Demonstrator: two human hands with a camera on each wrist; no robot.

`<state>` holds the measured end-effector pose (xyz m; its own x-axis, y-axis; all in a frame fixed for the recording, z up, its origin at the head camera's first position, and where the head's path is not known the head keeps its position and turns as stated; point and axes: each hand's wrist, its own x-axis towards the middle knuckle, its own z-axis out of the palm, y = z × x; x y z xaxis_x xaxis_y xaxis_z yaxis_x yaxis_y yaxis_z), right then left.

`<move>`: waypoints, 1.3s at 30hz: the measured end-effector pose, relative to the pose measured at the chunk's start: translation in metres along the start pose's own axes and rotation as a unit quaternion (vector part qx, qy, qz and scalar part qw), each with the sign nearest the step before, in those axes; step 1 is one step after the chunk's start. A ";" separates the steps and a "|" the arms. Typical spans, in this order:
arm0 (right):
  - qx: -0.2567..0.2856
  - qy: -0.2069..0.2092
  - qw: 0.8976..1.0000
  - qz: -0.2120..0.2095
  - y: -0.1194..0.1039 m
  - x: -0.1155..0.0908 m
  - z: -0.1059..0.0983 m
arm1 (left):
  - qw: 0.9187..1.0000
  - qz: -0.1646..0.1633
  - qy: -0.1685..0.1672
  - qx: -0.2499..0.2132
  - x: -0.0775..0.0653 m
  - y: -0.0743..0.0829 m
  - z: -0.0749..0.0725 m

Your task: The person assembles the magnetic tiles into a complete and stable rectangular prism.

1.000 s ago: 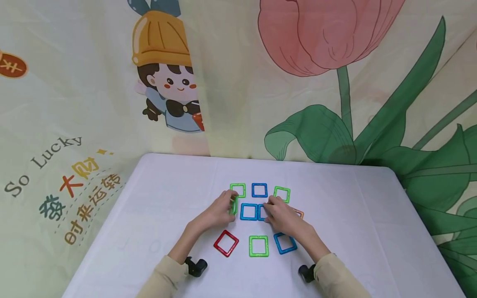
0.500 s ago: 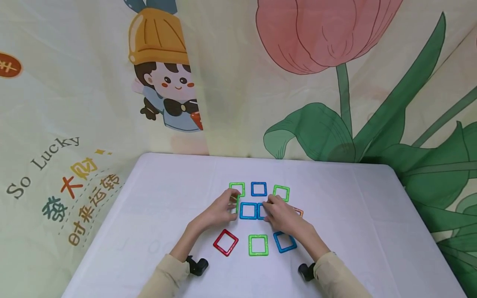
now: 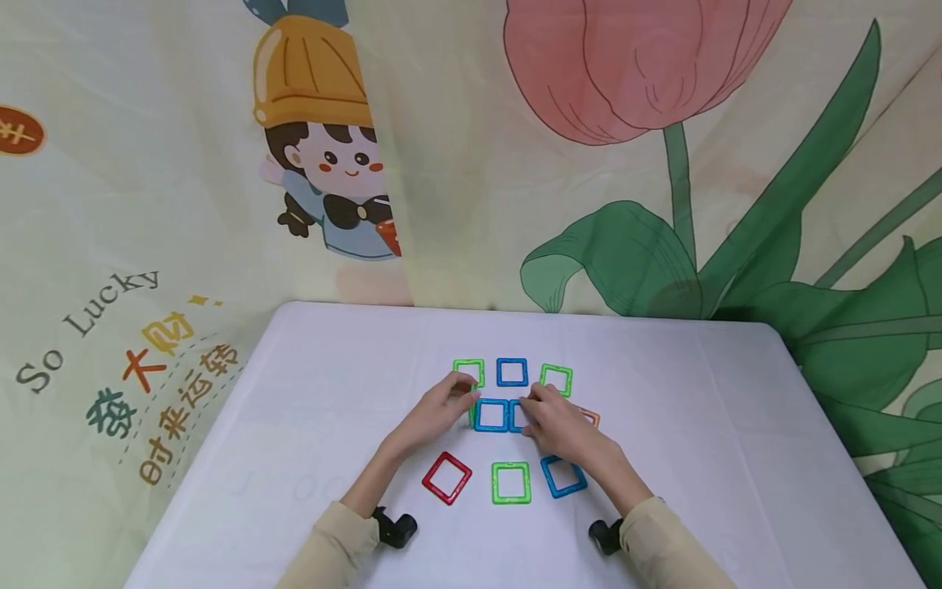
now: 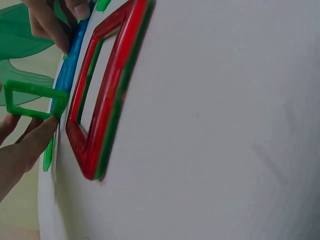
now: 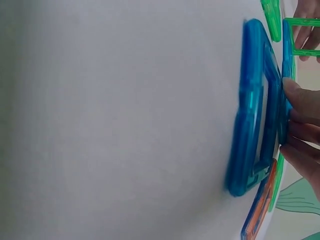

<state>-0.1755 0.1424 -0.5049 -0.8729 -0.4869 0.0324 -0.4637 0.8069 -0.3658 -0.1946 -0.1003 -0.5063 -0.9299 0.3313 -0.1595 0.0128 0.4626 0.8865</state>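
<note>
Two blue square magnetic tiles lie flat side by side mid-table. My right hand [image 3: 555,421] grips the right blue tile [image 5: 286,65], its thumb and fingers at opposite edges. A green square magnetic tile [image 4: 37,91] stands on edge along the left side of the left blue tile [image 3: 479,415]. My left hand [image 3: 437,409] holds this green tile, with fingers on its outer side in the left wrist view. From above, the left fingers hide much of it, and the right hand covers part of the right blue tile.
Behind lie a green tile [image 3: 481,373], a blue one [image 3: 512,360] and another green one [image 3: 570,383]. In front are a red tile [image 3: 464,484] stacked over green, a green tile [image 3: 511,500] and a blue tile [image 3: 565,492]. An orange tile [image 5: 260,212] is right of the right hand.
The green tile moved right, from apart to against the left blue tile, and stands upright. My left hand moved right with it, its fingers closer together. The right hand has stayed in place.
</note>
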 end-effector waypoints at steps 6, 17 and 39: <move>0.012 0.009 1.000 0.012 -0.001 -0.002 0.002 | 0.997 -0.019 0.044 -0.060 0.001 -0.001 0.003; 0.047 0.018 0.998 0.022 0.000 -0.008 0.004 | 0.993 -0.027 0.066 -0.096 0.001 0.000 0.009; 0.112 -0.042 0.993 -0.018 -0.029 -0.032 0.009 | 0.992 -0.033 0.086 -0.082 0.002 -0.001 0.011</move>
<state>-0.1328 0.1316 -0.5038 -0.8360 -0.5482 -0.0240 -0.4414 0.6977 -0.5642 -0.1922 -0.0910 -0.5120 -0.9757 0.1532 -0.1564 -0.0979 0.3340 0.9375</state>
